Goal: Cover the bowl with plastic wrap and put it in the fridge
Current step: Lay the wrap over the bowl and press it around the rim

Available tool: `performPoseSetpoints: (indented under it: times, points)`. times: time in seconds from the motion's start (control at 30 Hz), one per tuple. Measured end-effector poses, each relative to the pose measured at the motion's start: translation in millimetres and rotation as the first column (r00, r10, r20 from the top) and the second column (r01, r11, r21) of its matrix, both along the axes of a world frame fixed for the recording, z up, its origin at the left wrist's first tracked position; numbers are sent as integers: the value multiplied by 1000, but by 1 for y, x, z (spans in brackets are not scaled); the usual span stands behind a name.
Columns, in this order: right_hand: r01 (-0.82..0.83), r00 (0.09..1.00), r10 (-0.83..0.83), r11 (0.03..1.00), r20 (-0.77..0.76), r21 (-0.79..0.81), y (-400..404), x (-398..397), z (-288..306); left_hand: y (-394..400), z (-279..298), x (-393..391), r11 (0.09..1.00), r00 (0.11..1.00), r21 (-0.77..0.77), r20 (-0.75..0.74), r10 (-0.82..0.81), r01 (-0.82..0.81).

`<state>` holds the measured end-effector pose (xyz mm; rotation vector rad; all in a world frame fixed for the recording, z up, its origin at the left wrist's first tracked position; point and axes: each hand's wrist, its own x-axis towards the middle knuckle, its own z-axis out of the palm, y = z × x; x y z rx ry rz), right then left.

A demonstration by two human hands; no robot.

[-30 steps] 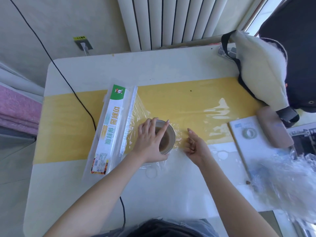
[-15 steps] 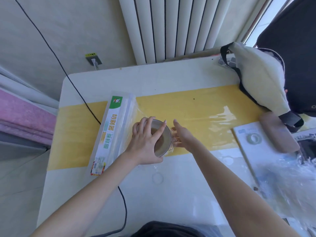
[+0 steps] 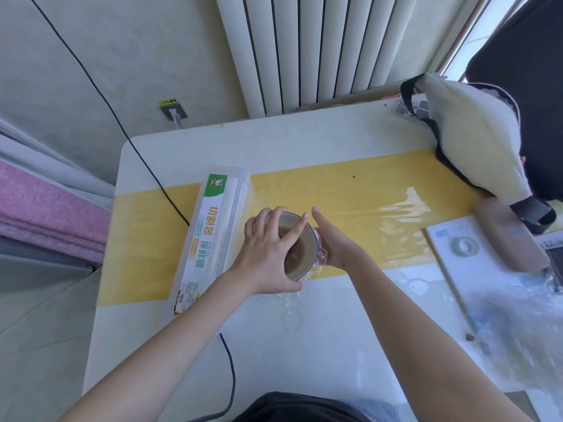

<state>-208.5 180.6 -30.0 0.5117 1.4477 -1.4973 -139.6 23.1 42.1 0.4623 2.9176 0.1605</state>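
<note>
Far to the left of the grip, folded pink fabric (image 3: 45, 214) is seen off the surface (image 3: 320, 345). A black cable (image 3: 146, 166) is run down from the wall across the surface's left part. Just left of the grip, a long dispenser box (image 3: 210, 236) is laid lengthwise across the yellow strip (image 3: 380, 193), and clear wrap is drawn from it towards the bowl.

The bowl (image 3: 300, 254), filled with a brownish liquid, is found mid-surface at the near edge of the yellow strip, between the two hands. It is gripped by the left hand (image 3: 268, 254): the fingers are curled over its left rim, the forefinger is laid across its mouth, and the thumb is wrapped round its near side. Cling film (image 3: 321, 257) is stretched over the bowl and bunched against its right wall. There the right hand (image 3: 333, 242) is held flat and open, with the fingers straight and pointed away from the person, and the film is pressed to the bowl's side by its palm. Whether the bowl is lifted off the surface cannot be told.

Well apart to the right of the grip, a booklet (image 3: 451, 269) is laid with a tape roll (image 3: 464, 246) on it. A brown case (image 3: 511, 236) is set just beside it, a cream bag (image 3: 475, 138) is placed further back, and crumpled film (image 3: 518, 330) is piled nearer the person.
</note>
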Motion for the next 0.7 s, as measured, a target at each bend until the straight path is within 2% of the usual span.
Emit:
performPoseSetpoints:
  times: [0.07, 0.13, 0.23, 0.3, 0.4, 0.47, 0.57, 0.67, 0.7]
  points:
    - [-82, 994, 86, 995, -67, 53, 0, -1, 8, 0, 0, 0, 1000, 1000, -12, 16, -1, 2]
    - [-95, 977, 118, 986, -176, 135, -5, -1, 14, 0, 1, 1, 1000, 1000, -16, 28, -1, 1]
    - [12, 944, 59, 977, -324, 211, -11, -1, 16, 0, 2, 2, 1000, 999, -8, 33, -4, 4]
    - [75, 891, 67, 954, -449, 290, -13, -1, 12, 1, 4, 1, 1000, 999, -6, 31, -14, 14]
    - [179, 829, 74, 904, -554, 388, -9, -2, 10, 0, 5, 3, 1000, 1000, -9, 19, -21, 21]
    - [246, 813, 36, 883, -581, 400, -7, -4, 10, -1, 5, 4, 1000, 1000, 1, 19, -20, 20]
    - [250, 823, 35, 874, -567, 417, -12, -2, 2, 1, 6, 6, 999, 1000, 36, 17, -7, 6]
    - [186, 860, -6, 935, -510, 302, -23, 2, -2, 2, 9, 5, 997, 1000, 75, 12, 17, -18]
    - [202, 885, -72, 950, -460, 239, -31, 4, -6, 0, 10, 4, 997, 1000, 79, 18, 24, -25]
